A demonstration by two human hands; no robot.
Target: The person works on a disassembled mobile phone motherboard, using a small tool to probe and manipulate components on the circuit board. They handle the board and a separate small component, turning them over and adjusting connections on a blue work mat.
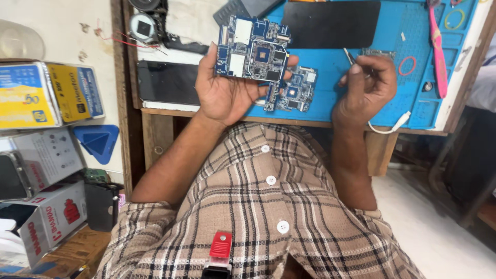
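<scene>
Above the near edge of the blue repair mat (pixel 330 67), your left hand (pixel 227 88) held a blue circuit board (pixel 253 47) raised, fingers and thumb clamped on its near edge, its component side facing you. Just right of it, a smaller blue circuit board (pixel 295 90) lay flat on the mat, while your right hand (pixel 367 88) was closed around thin metal tweezers (pixel 349 56), tips pointing far and left. Farther off, a dark rectangular panel (pixel 330 23) rested on the mat, and a pink toothbrush (pixel 438 46) lay at its right side.
</scene>
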